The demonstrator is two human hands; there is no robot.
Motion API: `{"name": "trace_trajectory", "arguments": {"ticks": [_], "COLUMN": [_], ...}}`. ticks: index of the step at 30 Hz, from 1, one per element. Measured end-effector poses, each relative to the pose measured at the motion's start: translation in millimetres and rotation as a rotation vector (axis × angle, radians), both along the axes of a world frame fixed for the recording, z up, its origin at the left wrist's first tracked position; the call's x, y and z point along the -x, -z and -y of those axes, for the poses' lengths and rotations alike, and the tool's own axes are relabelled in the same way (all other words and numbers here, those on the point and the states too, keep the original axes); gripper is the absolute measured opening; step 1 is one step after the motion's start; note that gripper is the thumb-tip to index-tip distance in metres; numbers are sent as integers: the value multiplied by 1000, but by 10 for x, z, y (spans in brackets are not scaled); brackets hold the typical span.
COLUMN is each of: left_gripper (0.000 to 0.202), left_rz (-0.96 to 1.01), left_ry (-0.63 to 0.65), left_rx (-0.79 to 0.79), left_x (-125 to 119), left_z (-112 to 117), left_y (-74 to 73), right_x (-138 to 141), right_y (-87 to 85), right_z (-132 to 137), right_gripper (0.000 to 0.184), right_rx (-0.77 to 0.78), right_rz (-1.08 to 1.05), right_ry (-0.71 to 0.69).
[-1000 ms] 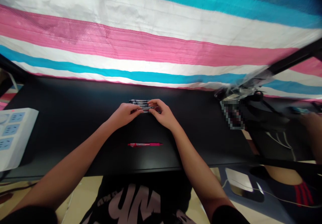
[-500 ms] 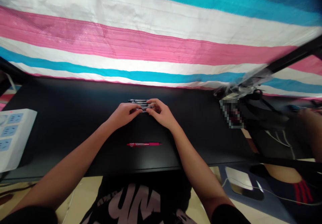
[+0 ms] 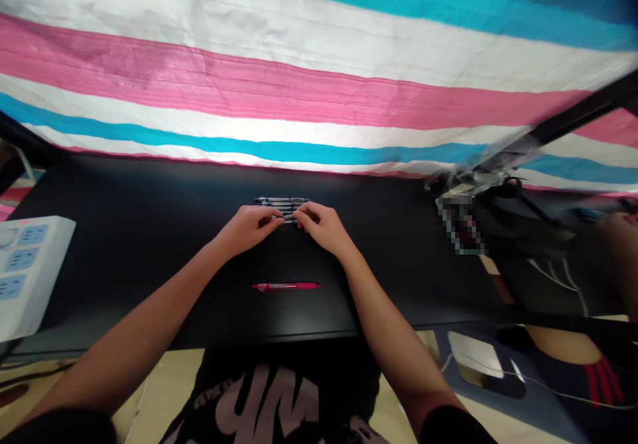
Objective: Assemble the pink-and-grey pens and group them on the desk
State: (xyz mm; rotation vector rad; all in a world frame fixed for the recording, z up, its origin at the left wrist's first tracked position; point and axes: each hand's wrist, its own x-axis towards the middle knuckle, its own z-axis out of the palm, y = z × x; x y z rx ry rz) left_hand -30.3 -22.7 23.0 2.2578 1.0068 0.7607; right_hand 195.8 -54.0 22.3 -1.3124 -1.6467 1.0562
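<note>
The striped sheet (image 3: 319,65), in pink, white and cyan bands, hangs as a backdrop beyond the grip. The black table (image 3: 124,231) carries everything below it. A white power strip (image 3: 27,271) lies far to the left of the grip at the table edge, and a black stand (image 3: 498,198) with clear wrapping sits well to the right. Another person's hand (image 3: 621,231) shows at the far right edge, well apart from the grip. The left hand (image 3: 246,226) and the right hand (image 3: 323,226) meet at the table centre, fingertips closed from either side on a row of dark pens (image 3: 282,207) lying flat and parallel on the table. The farthest pen of the row shows clear beyond the fingertips; the nearer ones are partly covered by them. Which single pen each hand pinches cannot be told. A pink pen (image 3: 286,286) lies alone on the table, nearer the person than the grip, untouched and well apart from both hands.
</note>
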Motion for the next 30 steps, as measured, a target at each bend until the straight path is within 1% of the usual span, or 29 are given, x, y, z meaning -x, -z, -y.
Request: {"name": "trace_trajectory", "arguments": {"ticks": [2,4,7,9,11,13,16,17,18,20,21,25,28,30], "left_gripper": [24,24,24,25,25,25,25,25,25,26,26,27,26,26], "left_rz": [-1,-5,0,13,24,27,12,7,3,5,10,44,71,86], "left_ry": [-3,-5,-10,-15,-15,-15,-12,-14,-17,-26,-32,-33,-23,-22], "left_rx": [6,12,30,41,44,43,43,45,49,64,73,99,105,102], "left_x": [0,4,9,7,0,-8,-10,-7,-2,9,14,14,0,-6], "left_z": [4,2,-3,0,7,16,21,20,17,9,6,8,20,24], "left_y": [4,6,-3,-14,-25,-32,-32,-30,-29,-26,-27,-39,-50,-52], "right_x": [0,10,26,28,21,9,-3,-4,-3,2,5,16,18,12], "right_y": [-19,-35,-39,-30,-18,-10,-11,-14,-16,-18,-18,-27,-41,-47], "right_z": [0,2,7,8,5,-1,-6,-6,-5,-3,-1,1,-2,-8], "right_gripper": [24,14,9,11,19,24,30,30,26,15,14,17,24,29], "right_rx": [-20,-57,-89,-74,-39,2,18,5,-15,-51,-59,-25,32,64], "right_rz": [31,-27,-121,-156,-178,-133,22,47,43,-22,-61,-203,-366,-450], "right_ry": [-5,-13,-30,-33,-17,8,22,21,21,21,21,20,-3,5]}}
